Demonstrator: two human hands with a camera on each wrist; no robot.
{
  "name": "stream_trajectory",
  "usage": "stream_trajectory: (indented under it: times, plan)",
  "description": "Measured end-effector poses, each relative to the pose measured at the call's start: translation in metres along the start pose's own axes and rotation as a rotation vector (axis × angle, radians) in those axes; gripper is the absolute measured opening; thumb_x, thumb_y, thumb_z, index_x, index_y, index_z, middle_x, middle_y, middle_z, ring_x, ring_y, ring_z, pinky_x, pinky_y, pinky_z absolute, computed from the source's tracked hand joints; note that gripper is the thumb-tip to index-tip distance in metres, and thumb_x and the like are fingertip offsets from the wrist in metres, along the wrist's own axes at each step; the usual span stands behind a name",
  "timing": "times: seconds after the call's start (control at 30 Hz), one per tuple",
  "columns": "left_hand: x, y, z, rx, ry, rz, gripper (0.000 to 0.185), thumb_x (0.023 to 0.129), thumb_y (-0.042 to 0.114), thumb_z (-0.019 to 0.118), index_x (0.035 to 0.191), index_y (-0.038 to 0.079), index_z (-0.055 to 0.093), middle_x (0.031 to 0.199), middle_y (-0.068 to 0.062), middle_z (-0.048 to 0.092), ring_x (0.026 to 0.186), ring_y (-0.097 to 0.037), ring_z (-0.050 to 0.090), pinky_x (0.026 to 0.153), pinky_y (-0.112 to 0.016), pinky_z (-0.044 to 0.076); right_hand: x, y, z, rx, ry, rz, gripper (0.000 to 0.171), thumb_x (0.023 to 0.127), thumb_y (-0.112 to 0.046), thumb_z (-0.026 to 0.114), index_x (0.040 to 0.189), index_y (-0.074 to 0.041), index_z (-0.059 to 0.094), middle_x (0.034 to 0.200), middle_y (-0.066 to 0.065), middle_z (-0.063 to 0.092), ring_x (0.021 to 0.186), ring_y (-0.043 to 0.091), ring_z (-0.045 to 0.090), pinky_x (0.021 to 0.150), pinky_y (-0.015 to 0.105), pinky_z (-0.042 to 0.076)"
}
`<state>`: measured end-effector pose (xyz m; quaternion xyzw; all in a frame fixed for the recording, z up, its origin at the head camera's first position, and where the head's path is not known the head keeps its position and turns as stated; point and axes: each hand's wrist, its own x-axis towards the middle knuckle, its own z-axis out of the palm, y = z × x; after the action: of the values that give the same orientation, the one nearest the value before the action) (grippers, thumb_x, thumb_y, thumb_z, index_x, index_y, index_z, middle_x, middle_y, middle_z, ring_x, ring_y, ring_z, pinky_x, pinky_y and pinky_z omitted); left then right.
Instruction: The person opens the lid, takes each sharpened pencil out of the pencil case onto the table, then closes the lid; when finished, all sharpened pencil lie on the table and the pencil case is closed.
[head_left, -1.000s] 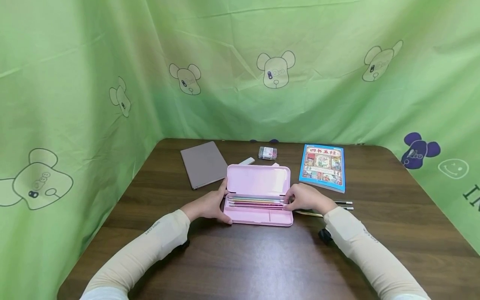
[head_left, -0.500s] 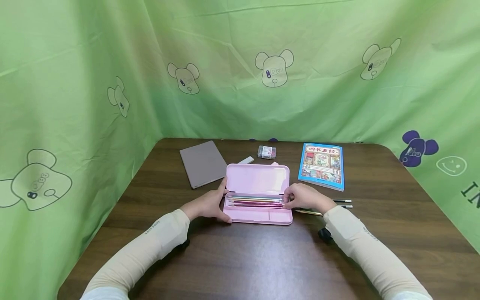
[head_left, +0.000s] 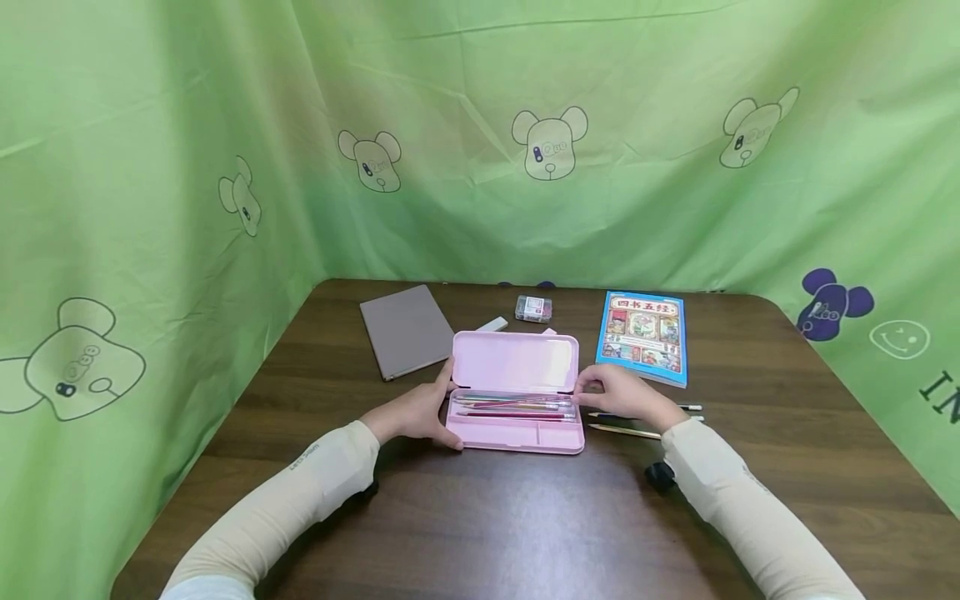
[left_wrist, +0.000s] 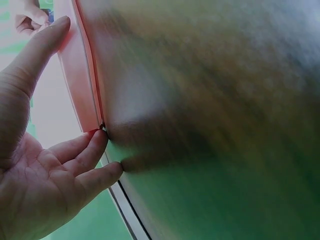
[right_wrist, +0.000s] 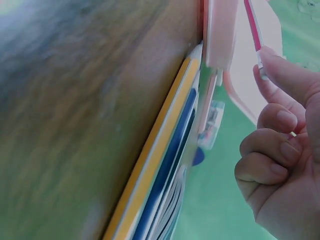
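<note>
A pink pencil case (head_left: 495,432) lies open on the table, its lid raised, with several coloured pencils (head_left: 517,416) inside. My left hand (head_left: 422,412) holds the case's left end. In the left wrist view its thumb (left_wrist: 47,42) lies along the case, fingertips by the hinge corner. At the right end, my right hand (head_left: 618,392) pinches one end of a pink pencil (right_wrist: 253,25) between thumb and index finger, slanting above the case. Its other fingers are curled. Below that hand, a yellow pencil (head_left: 624,431) and dark pencils (head_left: 690,407) lie on the table, partly hidden.
A grey notebook (head_left: 407,331) lies at the back left. Behind the case are a white bar-shaped object (head_left: 492,324) and a small clear box (head_left: 533,309). A blue-edged book (head_left: 643,337) lies at the back right. Green curtain (head_left: 442,225) surrounds the table.
My right hand has risen slightly and shifted right from the case's right end, and the pink pencil now slants up in its pinch. My left hand stays on the case.
</note>
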<state>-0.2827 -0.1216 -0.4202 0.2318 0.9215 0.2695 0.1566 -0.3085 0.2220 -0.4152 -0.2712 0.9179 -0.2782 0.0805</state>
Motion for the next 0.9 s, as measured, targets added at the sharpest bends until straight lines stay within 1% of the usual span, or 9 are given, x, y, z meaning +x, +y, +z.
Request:
stream_trajectory:
  times: [0.07,0.17,0.3,0.67,0.9]
  plan:
    - [0.000,0.000,0.000,-0.001,0.000,0.001,0.135,0.061,0.035,0.086,0.146,0.003,-0.013,0.138,-0.009,0.048,0.123,-0.022,0.046,0.106,-0.040,0.032,-0.004,0.004,-0.001,0.016,0.022,-0.010,0.011,0.083,-0.023,0.069,0.078,-0.015,0.064,0.065,-0.006,0.051,0.060,0.009,0.040,0.054,0.023,0.035]
    - [-0.001,0.000,0.000,-0.002,0.002,0.003,0.135,0.061,0.035,0.086,0.146,0.003,-0.013,0.138,-0.010,0.047,0.123,-0.022,0.047,0.105,-0.041,0.033,-0.009,0.010,-0.004,0.056,0.040,0.009,0.011,0.082,-0.025,0.070,0.078,-0.016,0.065,0.064,-0.005,0.046,0.060,0.009,0.038,0.053,0.023,0.032]
    - [-0.001,0.000,0.000,0.004,0.000,0.001,0.135,0.061,0.036,0.086,0.146,0.003,-0.013,0.139,-0.011,0.047,0.124,-0.022,0.046,0.105,-0.040,0.032,-0.016,0.016,-0.007,0.098,0.046,0.032,0.012,0.082,-0.026,0.070,0.078,-0.015,0.067,0.064,-0.005,0.046,0.060,0.009,0.037,0.053,0.023,0.031]
    - [-0.002,-0.001,0.002,0.023,-0.010,-0.021,0.135,0.060,0.040,0.086,0.146,0.003,-0.012,0.141,-0.011,0.045,0.126,-0.023,0.044,0.107,-0.041,0.031,-0.037,0.029,-0.019,0.080,0.094,-0.004,0.008,0.082,-0.020,0.070,0.078,-0.013,0.067,0.064,-0.006,0.045,0.061,0.006,0.036,0.055,0.023,0.031]
    - [0.000,0.000,0.000,0.019,0.000,-0.025,0.136,0.059,0.039,0.086,0.147,0.003,-0.012,0.141,-0.010,0.045,0.126,-0.023,0.045,0.106,-0.039,0.032,-0.055,0.035,-0.033,0.074,0.106,0.017,0.009,0.081,-0.021,0.070,0.077,-0.015,0.066,0.064,-0.008,0.047,0.062,0.004,0.036,0.055,0.023,0.031]
